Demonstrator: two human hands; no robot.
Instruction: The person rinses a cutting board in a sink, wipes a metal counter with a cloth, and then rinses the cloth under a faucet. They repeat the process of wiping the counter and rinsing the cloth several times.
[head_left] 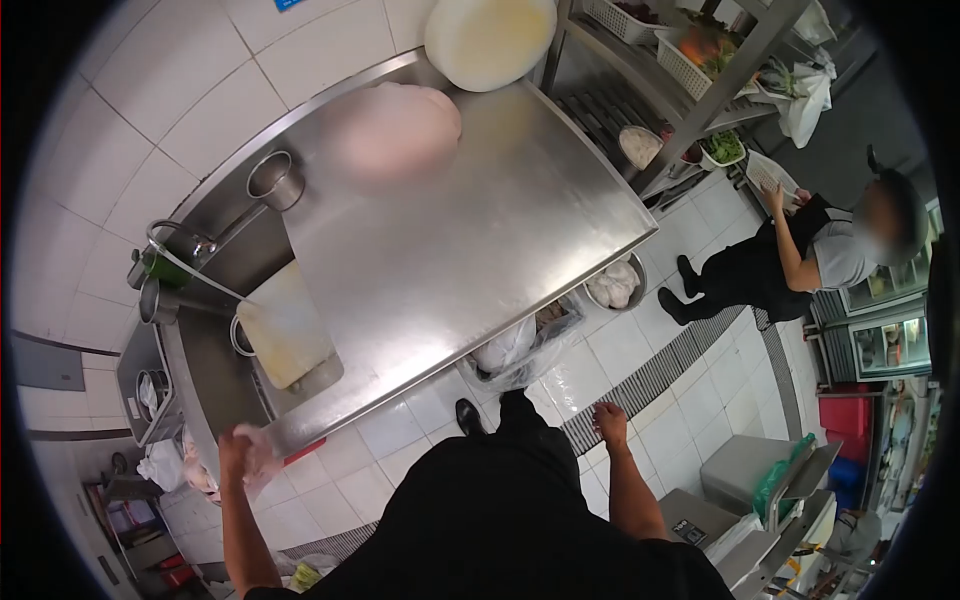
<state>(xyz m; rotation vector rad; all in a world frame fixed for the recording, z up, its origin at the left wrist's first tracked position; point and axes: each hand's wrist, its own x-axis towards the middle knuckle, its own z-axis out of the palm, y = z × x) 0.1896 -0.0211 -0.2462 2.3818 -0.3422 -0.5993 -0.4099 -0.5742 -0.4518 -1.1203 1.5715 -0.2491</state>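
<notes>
My left hand (236, 452) is at the front left corner of the steel sink (195, 370), its fingers closed on a limp, pale pink thing (266, 455) that looks partly see-through and blurred. Low on my right side, my right hand (609, 424) hangs over the tiled floor with loosely curled fingers and nothing visible in it. A large pale pink mass (395, 130), blurred, lies at the back of the steel worktop (500, 220). In the sink, a yellowish-white board (285, 325) leans at a slant near a hose (200, 272).
A steel pot (275, 181) and a round whitish board (490, 42) are at the worktop's back. Below its front edge are a plastic-lined tub (510, 355) and a bowl (617, 282). At right, a co-worker (770, 255) holds a white basket (768, 175) near the shelves (700, 120).
</notes>
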